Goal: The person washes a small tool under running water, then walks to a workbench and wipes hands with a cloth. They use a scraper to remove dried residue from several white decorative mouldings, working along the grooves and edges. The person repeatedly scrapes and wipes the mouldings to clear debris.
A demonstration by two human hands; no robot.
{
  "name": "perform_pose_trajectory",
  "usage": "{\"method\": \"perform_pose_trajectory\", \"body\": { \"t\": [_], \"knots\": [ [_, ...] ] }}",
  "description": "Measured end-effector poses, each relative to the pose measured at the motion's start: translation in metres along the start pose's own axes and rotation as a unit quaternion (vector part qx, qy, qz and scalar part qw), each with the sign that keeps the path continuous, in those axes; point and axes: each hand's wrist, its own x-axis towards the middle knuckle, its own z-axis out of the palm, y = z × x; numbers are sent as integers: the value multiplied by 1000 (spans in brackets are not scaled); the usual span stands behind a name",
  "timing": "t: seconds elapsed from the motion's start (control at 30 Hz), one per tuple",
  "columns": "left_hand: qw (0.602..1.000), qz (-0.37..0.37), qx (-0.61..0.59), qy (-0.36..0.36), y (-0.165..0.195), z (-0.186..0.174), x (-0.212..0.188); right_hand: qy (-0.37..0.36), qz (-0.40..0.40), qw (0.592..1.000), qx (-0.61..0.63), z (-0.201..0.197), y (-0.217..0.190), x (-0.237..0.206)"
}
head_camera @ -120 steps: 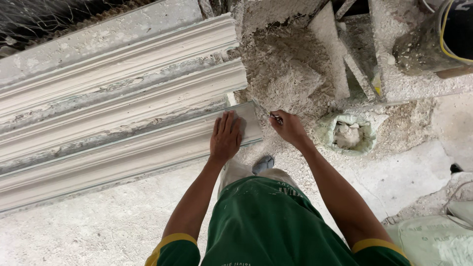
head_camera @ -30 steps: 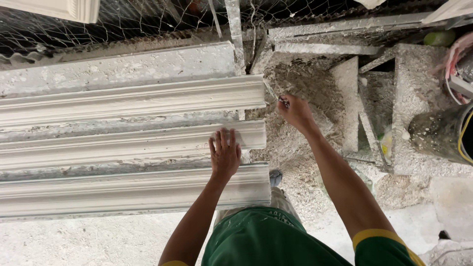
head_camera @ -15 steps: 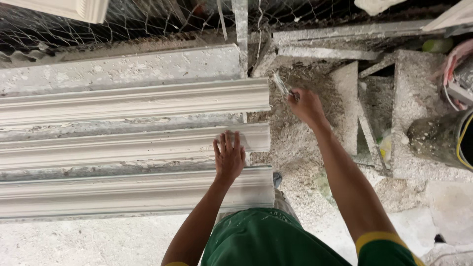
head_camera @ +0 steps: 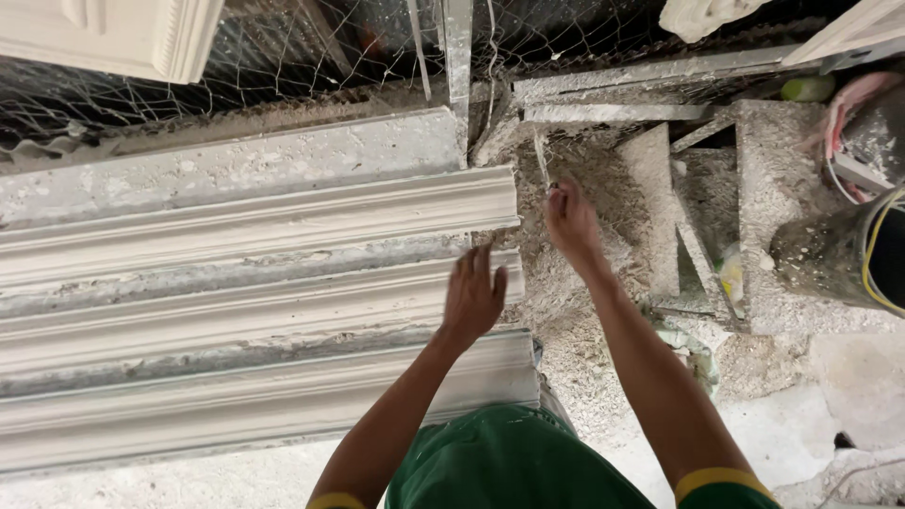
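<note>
Dusty floor (head_camera: 113, 490) is carrying three white moldings (head_camera: 236, 302), left of middle. Left hand (head_camera: 473, 294) is pressing flat, fingers wide. Right hand (head_camera: 569, 219) is gripping a thin tool (head_camera: 541, 158); it could slip and chip an edge.

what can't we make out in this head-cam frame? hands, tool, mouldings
- Head view: thin tool in the right hand: too small to tell its kind; fingers hide the grip.
- Left hand: motion-blurred; contact with the middle moulding is unclear.
- Mouldings: left ends cut off by the frame edge; the near moulding is partly hidden by the green shirt.
- Dark bucket: cut off at the right edge, contents unseen.
</note>
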Motion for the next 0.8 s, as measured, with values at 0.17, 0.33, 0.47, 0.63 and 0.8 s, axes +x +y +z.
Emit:
{"method": "perform_pose_trajectory", "body": {
  "t": [0.17,0.33,0.47,0.63,0.8],
  "knots": [
    [919,-158,-337,-133,26,-11,100,18,-63,993,100,50,-19,-28],
    [951,-109,-243,-160,-4,-53,182,-37,-66,984,159,40,-57,-32],
    [964,94,233,-90,-56,-95,227,-22,17,984,174,13,-59,-58],
    [879,179,419,-138,-110,-121,232,1,82,981,173,10,-33,-77],
    [877,234,396,-137,-135,-160,222,10,139,982,129,6,0,-112]
  ]
}}
